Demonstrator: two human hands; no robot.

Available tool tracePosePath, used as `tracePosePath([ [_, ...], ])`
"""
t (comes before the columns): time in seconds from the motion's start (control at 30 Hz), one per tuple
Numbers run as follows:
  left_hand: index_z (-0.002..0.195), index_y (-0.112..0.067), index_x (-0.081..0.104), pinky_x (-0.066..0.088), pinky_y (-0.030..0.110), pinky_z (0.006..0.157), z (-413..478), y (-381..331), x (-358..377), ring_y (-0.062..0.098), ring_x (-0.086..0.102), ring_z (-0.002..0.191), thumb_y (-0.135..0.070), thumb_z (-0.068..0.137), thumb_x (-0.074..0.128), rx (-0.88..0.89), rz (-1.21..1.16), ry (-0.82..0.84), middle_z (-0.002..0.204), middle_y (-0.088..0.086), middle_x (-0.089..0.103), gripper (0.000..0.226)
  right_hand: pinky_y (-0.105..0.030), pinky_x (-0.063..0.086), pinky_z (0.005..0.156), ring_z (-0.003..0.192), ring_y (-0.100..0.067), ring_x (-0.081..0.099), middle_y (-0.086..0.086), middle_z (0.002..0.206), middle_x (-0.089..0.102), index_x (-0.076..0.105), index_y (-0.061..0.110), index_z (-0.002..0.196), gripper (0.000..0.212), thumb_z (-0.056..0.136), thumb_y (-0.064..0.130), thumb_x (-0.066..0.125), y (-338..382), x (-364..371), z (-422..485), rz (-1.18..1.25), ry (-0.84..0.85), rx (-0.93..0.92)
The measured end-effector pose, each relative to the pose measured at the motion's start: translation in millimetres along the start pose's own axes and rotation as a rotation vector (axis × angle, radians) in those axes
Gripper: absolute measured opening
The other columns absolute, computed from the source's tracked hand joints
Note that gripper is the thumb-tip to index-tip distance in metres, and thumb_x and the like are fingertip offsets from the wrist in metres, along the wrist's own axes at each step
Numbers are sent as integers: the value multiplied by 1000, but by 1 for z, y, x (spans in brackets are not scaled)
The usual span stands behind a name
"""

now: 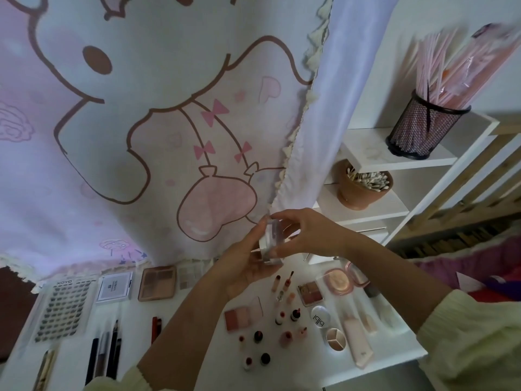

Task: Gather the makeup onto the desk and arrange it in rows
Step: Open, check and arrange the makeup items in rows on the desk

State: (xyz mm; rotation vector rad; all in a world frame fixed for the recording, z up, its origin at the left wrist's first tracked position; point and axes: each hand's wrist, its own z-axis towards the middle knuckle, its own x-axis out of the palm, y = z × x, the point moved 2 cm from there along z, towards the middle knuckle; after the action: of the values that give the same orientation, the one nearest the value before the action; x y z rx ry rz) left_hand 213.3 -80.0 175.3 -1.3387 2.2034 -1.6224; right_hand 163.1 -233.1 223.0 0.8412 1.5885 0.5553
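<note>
Compact, one, left hand, right hand holding

A cartoon curtain hangs beside white shelves bearing a mesh cup and a swab pot.

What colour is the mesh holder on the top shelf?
The mesh holder is black, clearest in the head view.

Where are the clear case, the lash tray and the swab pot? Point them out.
clear case (267,235): head view, on its clear side.
lash tray (63,311): head view, on the middle of the lash rows.
swab pot (355,194): head view, on its outer wall.
</note>
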Motion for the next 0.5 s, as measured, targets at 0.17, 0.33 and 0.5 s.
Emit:
tracePosePath([
  [0.17, 105, -17, 67, 58, 39, 83, -5, -7, -4, 25, 71, 94, -67, 79, 49, -3, 106, -40, 101, 11, 74, 59, -29, 55, 87, 93, -12, 66, 7, 102, 70, 63, 19, 122, 69, 61, 32, 90, -5, 5, -2, 58, -82, -14],
  [0.33, 106, -9, 67, 59, 34, 80, -12, -8, -10, 26, 72, 93, -47, 92, 52, -94, -1, 3, 101, 15, 73, 43, -26, 54, 88, 96, -8, 66, 9, 107, 69, 58, 21, 128, 72, 63, 32, 89, 0, 10, 1, 159, -141, -32],
  [0.5, 107, -7, 67, 59, 33, 65, -8, -6, -15, 17, 66, 65, -39, 90, 61, -160, -13, -103, 71, 6, 71, 37, -24, 52, 81, 86, -7, 65, 4, 97, 70, 66, 23, 110, 43, 73, 33, 83, 4, 14, 2, 117, -90, -27],
])
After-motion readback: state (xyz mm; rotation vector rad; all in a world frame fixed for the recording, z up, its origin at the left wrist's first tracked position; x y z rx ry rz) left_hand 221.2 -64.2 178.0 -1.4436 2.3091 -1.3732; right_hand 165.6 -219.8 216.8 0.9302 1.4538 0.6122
